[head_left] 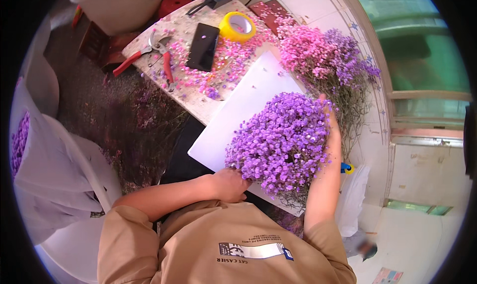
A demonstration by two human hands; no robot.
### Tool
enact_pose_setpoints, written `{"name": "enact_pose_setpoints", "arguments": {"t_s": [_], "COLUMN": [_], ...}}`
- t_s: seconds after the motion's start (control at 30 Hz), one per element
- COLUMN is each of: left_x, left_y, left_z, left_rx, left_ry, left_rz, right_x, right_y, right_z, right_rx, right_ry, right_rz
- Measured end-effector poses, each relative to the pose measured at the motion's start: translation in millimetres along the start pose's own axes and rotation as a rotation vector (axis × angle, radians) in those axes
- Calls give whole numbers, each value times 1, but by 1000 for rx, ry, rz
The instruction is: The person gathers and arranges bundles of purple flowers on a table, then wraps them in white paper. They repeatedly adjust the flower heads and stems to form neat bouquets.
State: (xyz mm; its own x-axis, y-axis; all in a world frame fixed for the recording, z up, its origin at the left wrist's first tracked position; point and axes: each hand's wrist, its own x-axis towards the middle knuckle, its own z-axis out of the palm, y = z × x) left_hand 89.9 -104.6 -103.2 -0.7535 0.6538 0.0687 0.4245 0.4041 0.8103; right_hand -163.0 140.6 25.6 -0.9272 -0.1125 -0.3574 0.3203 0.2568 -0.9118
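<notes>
While over white sheet [233, 120], purple flowers [280, 140] against right fingers [322, 99].

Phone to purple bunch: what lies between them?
In the head view, between the phone and the purple bunch lie loose blossoms on the table, then the white sheet.

Behind your workspace, a dark floor [144, 149] fills the left of the frame below a pale tabletop [201, 107], while whitish tiles [318, 5] with a star-patterned border [355, 25] meet green-tinted window panes [422, 65], upper right.
</notes>
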Motion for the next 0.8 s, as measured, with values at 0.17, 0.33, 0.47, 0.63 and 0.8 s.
{"name": "enact_pose_setpoints", "arguments": {"t_s": [0.17, 0.33, 0.47, 0.63, 0.8], "left_x": [16, 10, 15, -12, -44], "left_y": [-20, -15, -32, -37, -50], "left_z": [1, -35, -17, -62, -120], "left_rx": [40, -129, -144, -207, -422], "left_ry": [29, 199, 214, -296, 280], "left_rz": [78, 100, 170, 53, -164], "right_x": [-33, -77, -80, -80, -102], "right_y": [37, 19, 18, 17, 18], "right_z": [51, 72, 79, 85, 94], "right_rx": [-324, -826, -866, -884, -1021], "right_ry": [-130, -255, -205, -207, -133], "right_rz": [70, -241, -265, -296, -436]}}
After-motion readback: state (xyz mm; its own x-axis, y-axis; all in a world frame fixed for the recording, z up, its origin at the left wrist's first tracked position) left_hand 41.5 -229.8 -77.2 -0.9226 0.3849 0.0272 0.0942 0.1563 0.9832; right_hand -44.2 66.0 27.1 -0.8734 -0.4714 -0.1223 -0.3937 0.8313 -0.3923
